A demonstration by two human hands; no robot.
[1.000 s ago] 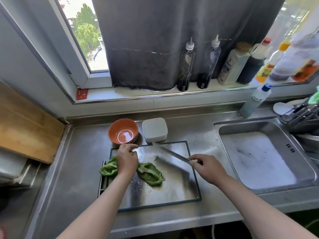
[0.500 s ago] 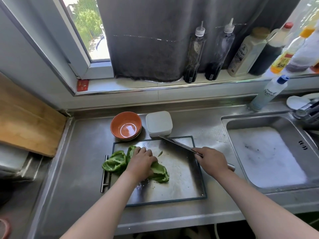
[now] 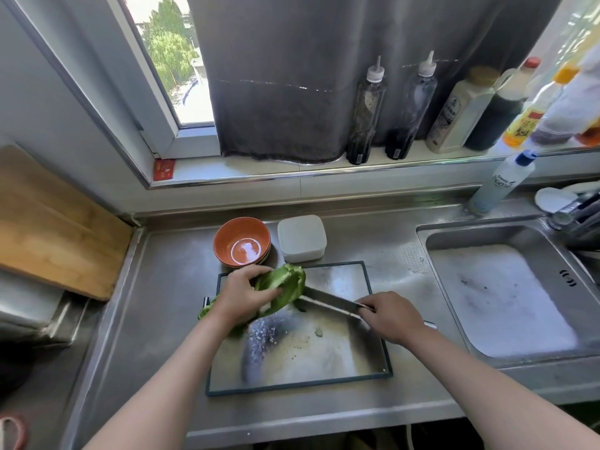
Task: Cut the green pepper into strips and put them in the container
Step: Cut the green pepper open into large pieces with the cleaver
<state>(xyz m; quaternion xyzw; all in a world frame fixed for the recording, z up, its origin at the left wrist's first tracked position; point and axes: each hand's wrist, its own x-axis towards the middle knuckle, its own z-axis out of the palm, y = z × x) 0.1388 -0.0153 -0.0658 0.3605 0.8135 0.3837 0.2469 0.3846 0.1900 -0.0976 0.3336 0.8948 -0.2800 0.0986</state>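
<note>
My left hand (image 3: 242, 295) grips a piece of green pepper (image 3: 285, 289) and holds it tilted up over the steel cutting board (image 3: 308, 362), its pale inside showing. A second pepper piece (image 3: 206, 311) peeks out under my left wrist at the board's left edge. A knife (image 3: 328, 302) is gripped by its handle in my right hand (image 3: 391, 318), the blade pointing left and its tip hidden behind the raised pepper. A white lidded container (image 3: 302, 237) stands just behind the board.
An orange bowl (image 3: 242, 241) sits left of the container. The sink (image 3: 506, 293) lies to the right, with a tap (image 3: 578, 211) and a detergent bottle (image 3: 501, 181). Bottles line the window sill (image 3: 324, 167). A wooden board (image 3: 52, 219) leans at the left.
My left hand has lifted one pepper piece off the board and tilted it up. The knife has swung down and left, its tip now at that piece.
</note>
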